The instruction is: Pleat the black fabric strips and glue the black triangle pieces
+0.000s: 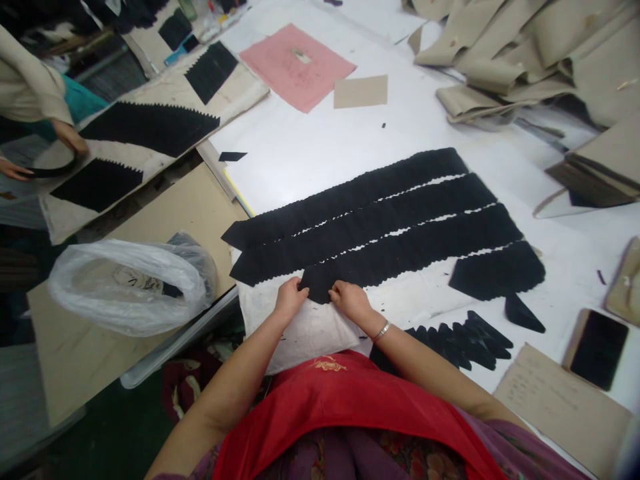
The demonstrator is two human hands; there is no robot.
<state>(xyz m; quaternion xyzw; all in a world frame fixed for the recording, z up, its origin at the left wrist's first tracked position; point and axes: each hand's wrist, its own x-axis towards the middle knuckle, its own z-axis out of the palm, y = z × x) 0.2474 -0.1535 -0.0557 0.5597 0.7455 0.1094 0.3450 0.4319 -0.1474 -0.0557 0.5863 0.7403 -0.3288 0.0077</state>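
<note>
A black fabric piece (pixel 320 283) lies at the near left end of the third of several long rows of overlapping black pieces (pixel 380 207). My left hand (pixel 291 297) pinches its left edge, fingers closed. At its right edge my right hand (pixel 351 300), a metal band on the wrist, also has its fingers pressed together on the piece. The rows rest on a white cloth (pixel 290 327) over the white table (pixel 415 107). Below the rows, right of my right forearm, lies a fanned heap of loose black pieces (pixel 465 340).
A plastic bag (pixel 130 287) stands on a board at left. Beyond it, another person's hands (pixel 70 137) hold a black strip beside more black rows. Pink cloth (pixel 300 67) and tan fabric stacks (pixel 525 53) lie farther back. A phone (pixel 597 348) and cardboard (pixel 560 400) are at right.
</note>
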